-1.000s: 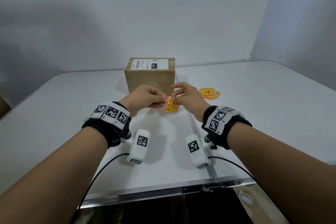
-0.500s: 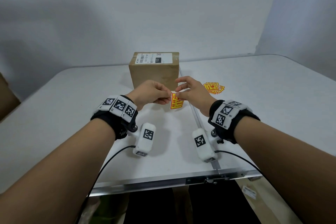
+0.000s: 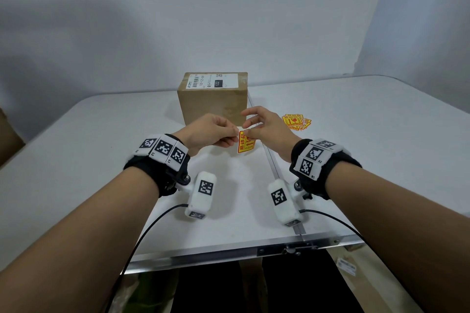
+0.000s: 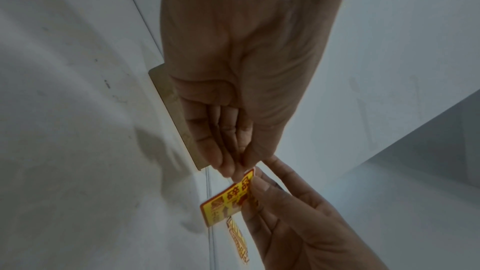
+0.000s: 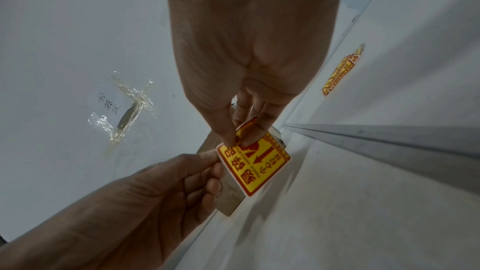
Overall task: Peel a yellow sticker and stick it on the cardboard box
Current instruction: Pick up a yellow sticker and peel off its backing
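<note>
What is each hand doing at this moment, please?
Left hand: fingers pinch the top edge of the yellow and red rectangular sticker.
Right hand: thumb and finger pinch the sticker's peeled-up corner, other fingers extended.

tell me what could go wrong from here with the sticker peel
1. The right hand has lifted only one corner of the yellow sticker; a fast pull might tear it or curl it onto itself.
2. The left hand pinches just one edge, so the backing could slip out.
3. The sticker is held in the air in front of the cardboard box; once freed it may cling to fingers before reaching the box.
</note>
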`<state>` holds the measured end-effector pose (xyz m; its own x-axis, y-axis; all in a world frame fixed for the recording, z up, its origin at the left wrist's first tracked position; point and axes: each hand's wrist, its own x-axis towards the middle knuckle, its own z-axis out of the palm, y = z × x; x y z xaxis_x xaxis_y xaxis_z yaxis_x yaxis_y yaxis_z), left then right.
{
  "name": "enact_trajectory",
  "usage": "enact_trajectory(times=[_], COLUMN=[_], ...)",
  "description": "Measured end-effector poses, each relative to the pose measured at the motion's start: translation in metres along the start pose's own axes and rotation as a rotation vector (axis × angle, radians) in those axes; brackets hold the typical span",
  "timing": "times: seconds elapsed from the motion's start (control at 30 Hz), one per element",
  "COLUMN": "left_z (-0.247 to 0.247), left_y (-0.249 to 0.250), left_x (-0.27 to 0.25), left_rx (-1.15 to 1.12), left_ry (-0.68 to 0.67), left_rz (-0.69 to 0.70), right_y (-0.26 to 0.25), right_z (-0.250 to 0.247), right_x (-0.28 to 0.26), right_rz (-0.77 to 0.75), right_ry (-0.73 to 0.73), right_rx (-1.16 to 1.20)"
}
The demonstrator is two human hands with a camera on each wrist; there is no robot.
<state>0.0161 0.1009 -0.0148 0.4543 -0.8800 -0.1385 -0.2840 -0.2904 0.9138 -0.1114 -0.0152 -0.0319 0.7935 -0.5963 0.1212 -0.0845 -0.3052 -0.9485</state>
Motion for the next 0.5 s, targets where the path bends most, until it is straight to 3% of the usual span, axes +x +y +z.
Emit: enact_trajectory(times=[0.5], left_z=[0.0022], left_y=[0.0038], left_x=[-0.0012], left_rx=[0.024], left_ry=[0.019], left_rz=[0.001], right_y=[-0.0004], right_z=[-0.0012], right_x=[-0.0001], right_rz=[-0.008], right_ry=[-0.004], right_rx=[-0.022])
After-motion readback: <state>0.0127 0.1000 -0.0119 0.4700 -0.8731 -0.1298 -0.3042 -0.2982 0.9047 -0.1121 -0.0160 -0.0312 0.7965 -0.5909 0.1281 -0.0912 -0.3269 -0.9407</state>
